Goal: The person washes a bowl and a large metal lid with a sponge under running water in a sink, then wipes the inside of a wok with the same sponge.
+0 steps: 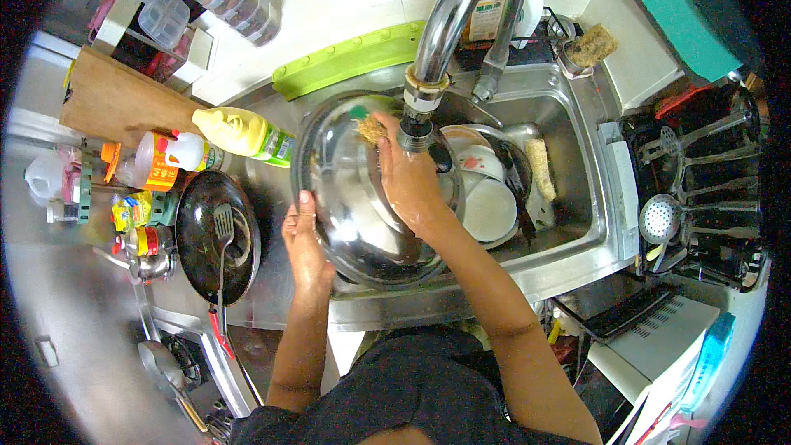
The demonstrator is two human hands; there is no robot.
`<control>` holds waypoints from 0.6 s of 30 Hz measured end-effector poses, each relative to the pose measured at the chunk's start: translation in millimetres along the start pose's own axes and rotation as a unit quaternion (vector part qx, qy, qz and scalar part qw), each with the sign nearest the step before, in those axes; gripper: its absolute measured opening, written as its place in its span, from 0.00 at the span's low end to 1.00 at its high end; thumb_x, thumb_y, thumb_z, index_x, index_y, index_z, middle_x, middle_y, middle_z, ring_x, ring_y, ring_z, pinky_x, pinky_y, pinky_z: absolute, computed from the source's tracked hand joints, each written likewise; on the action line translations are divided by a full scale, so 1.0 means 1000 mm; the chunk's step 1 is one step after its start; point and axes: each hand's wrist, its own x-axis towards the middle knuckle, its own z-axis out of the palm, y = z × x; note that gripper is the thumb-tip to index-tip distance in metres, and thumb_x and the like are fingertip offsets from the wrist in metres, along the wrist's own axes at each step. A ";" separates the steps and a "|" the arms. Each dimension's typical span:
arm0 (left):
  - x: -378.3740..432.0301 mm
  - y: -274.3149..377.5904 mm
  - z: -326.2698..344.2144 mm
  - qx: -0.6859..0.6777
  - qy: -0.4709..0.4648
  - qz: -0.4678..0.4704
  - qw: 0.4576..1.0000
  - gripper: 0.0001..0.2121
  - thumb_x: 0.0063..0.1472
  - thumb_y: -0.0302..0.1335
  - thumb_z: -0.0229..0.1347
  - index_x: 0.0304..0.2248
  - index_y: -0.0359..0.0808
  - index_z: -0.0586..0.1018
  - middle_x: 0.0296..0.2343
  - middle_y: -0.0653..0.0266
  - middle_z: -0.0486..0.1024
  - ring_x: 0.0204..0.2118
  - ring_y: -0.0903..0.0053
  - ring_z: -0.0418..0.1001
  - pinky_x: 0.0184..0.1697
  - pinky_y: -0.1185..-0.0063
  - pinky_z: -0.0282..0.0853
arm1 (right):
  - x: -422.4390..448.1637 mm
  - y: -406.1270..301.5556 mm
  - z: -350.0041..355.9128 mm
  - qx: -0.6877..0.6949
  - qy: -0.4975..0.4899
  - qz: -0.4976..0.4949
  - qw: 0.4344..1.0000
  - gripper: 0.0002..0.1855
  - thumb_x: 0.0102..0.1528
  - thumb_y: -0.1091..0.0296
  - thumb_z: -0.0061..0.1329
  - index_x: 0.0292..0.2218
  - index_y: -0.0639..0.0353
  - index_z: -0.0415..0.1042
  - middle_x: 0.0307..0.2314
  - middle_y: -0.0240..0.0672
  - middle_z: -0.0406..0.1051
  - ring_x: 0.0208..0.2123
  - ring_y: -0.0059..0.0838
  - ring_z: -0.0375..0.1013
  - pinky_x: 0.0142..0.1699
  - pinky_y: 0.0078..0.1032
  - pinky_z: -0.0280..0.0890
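My left hand (309, 241) grips the lower left rim of a large shiny domed pot lid (352, 222), which is tilted over the left part of the sink. A tan scrubbing pad (371, 128) is under the fingers of my right hand (405, 179), pressed on the lid's upper surface. The chrome faucet (432, 43) hangs over the lid, its nozzle just above my right hand. Right of the lid, white bowls (489, 210) and a dark pan (516, 167) lie stacked in the steel sink (575, 222). A loofah piece (541, 170) rests beside them.
A yellow detergent bottle (244, 133) stands left of the lid. Farther left, a black frying pan (216, 241) holds a slotted spatula (224, 228). Ladles and skimmers (660, 219) lie at the right. Behind the sink is a green splash strip (349, 59).
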 end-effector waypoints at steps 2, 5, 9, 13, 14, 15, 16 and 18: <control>0.003 -0.013 0.002 -0.035 0.001 -0.028 0.999 0.10 0.55 0.36 0.50 0.26 0.36 0.72 0.21 0.71 0.70 0.21 0.86 0.66 0.24 0.86 0.63 | -0.003 0.012 -0.002 -0.015 -0.010 -0.006 1.000 0.14 0.54 0.71 0.33 0.43 0.60 0.61 0.41 0.47 0.62 0.41 0.48 0.61 0.45 0.33 0.56; 0.009 -0.021 -0.005 -0.043 -0.019 -0.048 0.998 0.10 0.56 0.35 0.50 0.26 0.36 0.72 0.22 0.70 0.70 0.22 0.86 0.66 0.24 0.86 0.63 | -0.016 0.004 -0.009 -0.073 -0.033 -0.062 0.995 0.16 0.53 0.72 0.33 0.44 0.60 0.60 0.42 0.46 0.61 0.42 0.48 0.61 0.47 0.33 0.55; 0.010 -0.017 0.000 -0.045 0.002 -0.041 0.998 0.11 0.56 0.35 0.49 0.27 0.35 0.72 0.22 0.70 0.70 0.21 0.86 0.66 0.26 0.86 0.64 | -0.053 -0.007 -0.005 -0.086 -0.026 -0.154 0.984 0.17 0.52 0.74 0.34 0.44 0.65 0.59 0.45 0.47 0.58 0.46 0.45 0.58 0.51 0.33 0.52; 0.013 -0.021 -0.003 0.021 -0.048 0.021 0.998 0.10 0.57 0.35 0.49 0.26 0.36 0.71 0.21 0.73 0.67 0.22 0.88 0.62 0.25 0.87 0.58 | -0.027 -0.004 0.009 -0.103 -0.057 -0.175 0.977 0.19 0.52 0.72 0.34 0.46 0.67 0.56 0.45 0.48 0.57 0.49 0.45 0.55 0.53 0.34 0.49; 0.010 -0.025 0.000 0.063 -0.060 0.028 0.996 0.10 0.57 0.34 0.49 0.26 0.35 0.71 0.20 0.74 0.66 0.22 0.88 0.60 0.25 0.88 0.57 | -0.007 0.010 0.013 -0.105 -0.050 -0.112 0.987 0.20 0.53 0.72 0.33 0.47 0.67 0.55 0.46 0.49 0.56 0.49 0.46 0.54 0.54 0.34 0.48; 0.007 -0.030 0.003 0.104 -0.072 0.037 0.991 0.10 0.57 0.34 0.48 0.25 0.35 0.71 0.20 0.75 0.65 0.23 0.89 0.59 0.25 0.88 0.55 | 0.007 0.023 0.018 -0.105 -0.042 -0.048 0.992 0.20 0.53 0.72 0.32 0.48 0.67 0.54 0.47 0.50 0.55 0.50 0.46 0.53 0.54 0.34 0.47; 0.006 -0.034 0.006 0.126 -0.100 0.048 0.986 0.10 0.57 0.33 0.48 0.26 0.34 0.71 0.20 0.75 0.65 0.23 0.90 0.58 0.26 0.88 0.54 | 0.012 0.036 0.017 -0.108 -0.041 -0.047 0.992 0.20 0.53 0.72 0.32 0.48 0.67 0.54 0.47 0.50 0.55 0.50 0.46 0.53 0.54 0.34 0.47; 0.005 -0.037 0.016 0.088 -0.108 0.034 0.990 0.11 0.58 0.33 0.47 0.28 0.33 0.72 0.21 0.74 0.68 0.24 0.90 0.60 0.27 0.88 0.56 | 0.014 0.050 0.014 -0.021 -0.036 -0.011 0.999 0.20 0.54 0.72 0.31 0.48 0.67 0.53 0.47 0.50 0.53 0.50 0.47 0.52 0.55 0.33 0.46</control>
